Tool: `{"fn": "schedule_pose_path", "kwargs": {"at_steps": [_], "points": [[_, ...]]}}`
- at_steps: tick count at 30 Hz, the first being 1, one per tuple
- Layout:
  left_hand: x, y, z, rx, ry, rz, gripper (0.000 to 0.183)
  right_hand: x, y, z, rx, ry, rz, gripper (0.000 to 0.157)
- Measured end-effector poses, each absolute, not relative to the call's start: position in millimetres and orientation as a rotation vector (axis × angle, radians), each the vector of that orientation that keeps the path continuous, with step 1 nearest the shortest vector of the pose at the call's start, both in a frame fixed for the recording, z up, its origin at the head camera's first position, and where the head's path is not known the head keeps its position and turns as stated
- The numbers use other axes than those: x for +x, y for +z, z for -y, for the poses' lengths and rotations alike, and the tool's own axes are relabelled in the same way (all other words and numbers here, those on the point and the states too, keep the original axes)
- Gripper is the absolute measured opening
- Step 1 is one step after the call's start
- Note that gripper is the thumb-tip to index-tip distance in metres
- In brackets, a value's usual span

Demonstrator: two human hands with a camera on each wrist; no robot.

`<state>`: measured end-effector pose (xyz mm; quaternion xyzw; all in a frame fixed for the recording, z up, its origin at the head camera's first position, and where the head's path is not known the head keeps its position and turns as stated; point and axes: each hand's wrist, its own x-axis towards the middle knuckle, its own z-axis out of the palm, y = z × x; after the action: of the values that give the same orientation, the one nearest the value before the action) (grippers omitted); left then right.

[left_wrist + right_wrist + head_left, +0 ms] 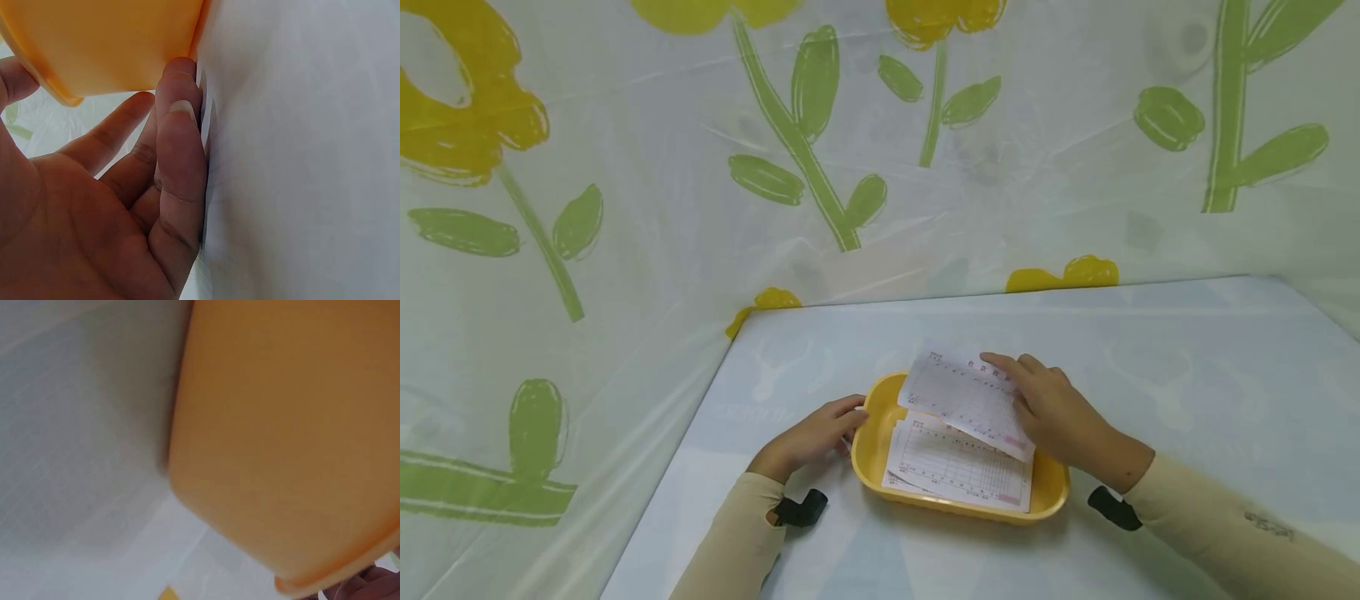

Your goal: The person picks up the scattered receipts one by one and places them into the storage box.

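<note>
A yellow plastic basin (867, 458) stands on the table in the head view, with several printed paper forms (958, 467) lying inside. My left hand (816, 435) holds its left end. In the left wrist view the thumb (17, 80) is at the rim and the other fingers reach the outer wall near the base. Above the basin's right part, my right hand (1060, 408) grips the right edge of one printed form (955, 393), which tilts over the others. The right wrist view mostly shows the basin's outer wall (281, 437); only a dark bit of the hand (369, 585) appears in its corner.
A pale cloth with faint prints covers the table (820, 350). Behind and to the left hangs a white curtain (1037, 167) with yellow flowers and green leaves. A black strap piece (802, 508) sits at the left wrist and another (1114, 508) at the right.
</note>
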<state>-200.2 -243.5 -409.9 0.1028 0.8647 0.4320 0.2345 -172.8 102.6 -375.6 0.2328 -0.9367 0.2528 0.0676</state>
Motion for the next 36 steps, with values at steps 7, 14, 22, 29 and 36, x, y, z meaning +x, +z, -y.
{"fn": "schedule_pose_path", "kwargs": {"at_steps": [7, 14, 22, 29, 36], "points": [[-200.5, -409.0, 242.2, 0.301, 1.185, -2.373, 0.045, -171.2, -384.4, -89.2, 0.73, 0.672, 2.872, 0.051], [-200.5, -406.5, 240.2, 0.291, 1.197, -2.375, 0.044, -170.8, -393.1, -84.4, 0.815, 0.551, 2.875, 0.05], [-200.2, -408.6, 242.6, 0.277, 1.188, -2.37, 0.044, -171.3, -399.7, -81.1, 0.935, 0.335, 2.836, 0.048], [-200.1, -408.2, 242.3, 0.255, 1.187, -2.378, 0.047, -173.4, -401.5, -79.6, 0.952, 0.22, 2.852, 0.049], [-199.4, -407.2, 241.6, 0.277, 1.18, -2.378, 0.044, -173.6, -403.1, -78.6, 0.947, 0.162, 2.914, 0.052]]}}
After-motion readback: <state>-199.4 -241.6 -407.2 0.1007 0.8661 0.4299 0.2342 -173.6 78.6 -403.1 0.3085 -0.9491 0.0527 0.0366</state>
